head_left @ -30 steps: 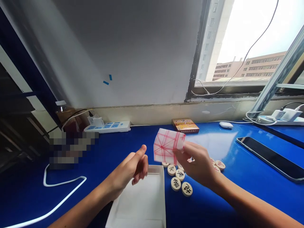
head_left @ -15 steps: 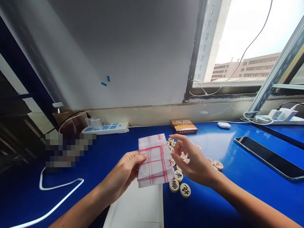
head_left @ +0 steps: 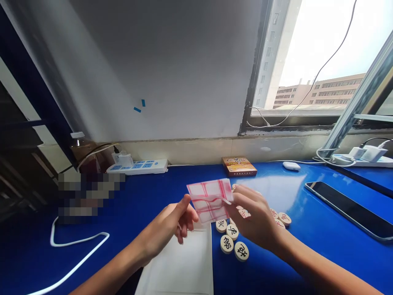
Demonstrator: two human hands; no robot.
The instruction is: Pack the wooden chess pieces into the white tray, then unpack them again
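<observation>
A thin white sheet printed with a red grid (head_left: 210, 200) hangs in the air between the two hands, just above the far end of a shallow white rectangular tray (head_left: 181, 266) on a glossy blue bench (head_left: 276, 266). Its long axis runs crosswise from left to right, roughly level. The right hand (head_left: 254, 219) is clenched on the sheet's right end, its fingers curled over the edge. The left hand (head_left: 166, 225) is more open, its fingers loosely bent and its thumb reaching the sheet's lower left edge; whether it grips, I cannot tell. Round wooden chess pieces with black characters (head_left: 232, 231) lie just right of the tray, beneath the right hand.
</observation>
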